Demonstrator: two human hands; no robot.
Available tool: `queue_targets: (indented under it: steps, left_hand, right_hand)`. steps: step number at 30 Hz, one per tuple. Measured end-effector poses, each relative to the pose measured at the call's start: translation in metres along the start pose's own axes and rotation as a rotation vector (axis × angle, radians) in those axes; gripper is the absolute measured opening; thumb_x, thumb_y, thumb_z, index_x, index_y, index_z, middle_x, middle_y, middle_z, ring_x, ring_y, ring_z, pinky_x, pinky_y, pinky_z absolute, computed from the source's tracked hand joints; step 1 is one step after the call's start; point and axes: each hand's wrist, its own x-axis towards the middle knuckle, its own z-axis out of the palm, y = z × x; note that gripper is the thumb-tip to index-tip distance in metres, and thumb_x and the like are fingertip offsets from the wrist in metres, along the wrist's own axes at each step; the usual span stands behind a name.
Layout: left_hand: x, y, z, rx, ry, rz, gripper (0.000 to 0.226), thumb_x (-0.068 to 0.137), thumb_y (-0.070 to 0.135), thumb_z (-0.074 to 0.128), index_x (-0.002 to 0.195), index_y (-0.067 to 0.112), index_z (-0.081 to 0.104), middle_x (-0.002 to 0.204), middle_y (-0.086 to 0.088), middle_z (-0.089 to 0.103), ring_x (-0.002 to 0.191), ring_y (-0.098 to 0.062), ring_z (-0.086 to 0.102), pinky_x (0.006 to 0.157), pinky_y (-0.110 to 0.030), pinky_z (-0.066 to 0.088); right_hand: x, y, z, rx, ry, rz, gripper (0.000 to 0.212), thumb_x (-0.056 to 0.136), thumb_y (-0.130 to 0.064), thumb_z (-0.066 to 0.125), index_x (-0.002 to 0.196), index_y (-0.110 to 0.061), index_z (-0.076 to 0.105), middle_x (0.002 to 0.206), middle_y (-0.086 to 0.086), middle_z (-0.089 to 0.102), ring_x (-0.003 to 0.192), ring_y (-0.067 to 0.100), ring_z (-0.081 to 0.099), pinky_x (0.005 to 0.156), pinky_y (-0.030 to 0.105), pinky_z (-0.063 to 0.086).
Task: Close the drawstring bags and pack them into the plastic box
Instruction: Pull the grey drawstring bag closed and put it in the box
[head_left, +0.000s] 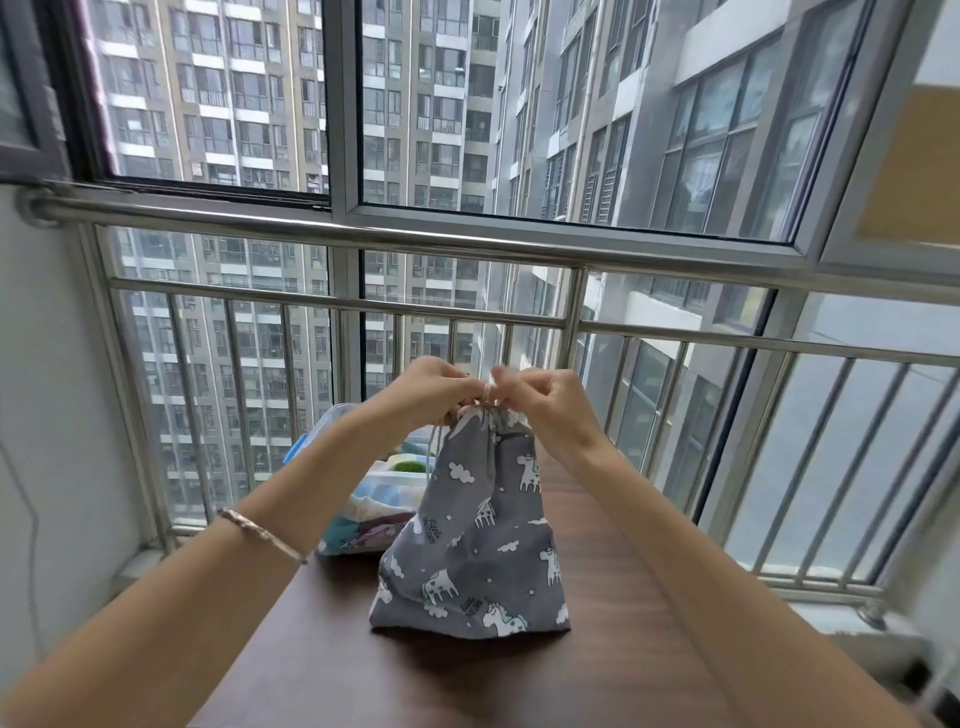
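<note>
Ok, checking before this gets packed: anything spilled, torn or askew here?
Nothing stands out. The grey unicorn bag stands upright on the table. The left hand and right hand pinch its gathered neck. The plastic box sits behind it. No spill or tear shows.

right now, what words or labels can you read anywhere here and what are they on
"little unicorn": small print repeated on the grey drawstring bag, barely legible.
plastic box and its contents: nothing readable.
buildings outside: nothing legible.
</note>
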Motion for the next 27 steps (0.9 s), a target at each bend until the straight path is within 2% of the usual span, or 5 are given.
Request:
queue_targets:
  steps: [3, 9, 17, 22, 27]
  left_hand:
    - [-0.002, 0.000, -0.002, -0.055, -0.036, -0.019, 0.029, 0.084, 0.032, 0.069, 0.092, 0.004, 0.073, 0.067, -0.004, 0.059, 0.055, -0.010, 0.048, 0.054, -0.019, 0.041]
    - [-0.011, -0.005, -0.008, 0.390, 0.153, 0.294, 0.009, 0.085, 0.023, 0.067, 0.088, 0.016, 0.071, 0.080, 0.006, 0.065, 0.075, -0.011, 0.060, 0.075, -0.024, 0.052]
    - [-0.018, -0.016, 0.023, 0.669, 0.490, 0.522, 0.016, 0.089, 0.030, 0.062, 0.094, 0.016, 0.069, 0.068, 0.002, 0.067, 0.057, -0.013, 0.057, 0.075, -0.031, 0.049]
    - [-0.024, -0.020, 0.031, 0.651, 0.494, 0.532, 0.010, 0.091, 0.027, 0.062, 0.095, 0.020, 0.067, 0.070, 0.004, 0.070, 0.059, -0.013, 0.062, 0.065, -0.028, 0.052]
    - [-0.023, -0.024, 0.036, 0.452, 0.471, 0.488, 0.008, 0.088, 0.021, 0.066, 0.096, 0.018, 0.068, 0.083, 0.004, 0.073, 0.069, -0.007, 0.067, 0.058, -0.011, 0.045]
  right_hand:
    - [0.002, -0.003, -0.001, -0.037, -0.033, -0.012, 0.031, 0.083, -0.033, 0.072, 0.076, -0.003, 0.074, 0.073, 0.006, 0.071, 0.069, 0.018, 0.067, 0.071, 0.027, 0.055]
    - [0.014, 0.005, -0.029, 0.620, -0.138, 0.564, 0.023, 0.095, -0.010, 0.045, 0.076, -0.007, 0.056, 0.071, 0.007, 0.061, 0.070, 0.019, 0.058, 0.078, 0.031, 0.046]
    - [0.033, 0.011, -0.013, 0.027, -0.447, 0.628, 0.024, 0.092, -0.032, 0.062, 0.084, -0.009, 0.060, 0.066, 0.002, 0.054, 0.053, 0.012, 0.046, 0.049, 0.020, 0.040]
    - [0.039, 0.007, -0.021, 0.063, -0.721, 0.812, 0.022, 0.092, -0.033, 0.061, 0.081, -0.015, 0.061, 0.067, -0.002, 0.052, 0.054, 0.009, 0.046, 0.055, 0.020, 0.037]
    - [0.039, 0.008, -0.021, 0.065, -0.691, 0.813, 0.010, 0.093, -0.015, 0.059, 0.087, -0.007, 0.062, 0.075, 0.004, 0.060, 0.058, 0.012, 0.056, 0.063, 0.022, 0.041]
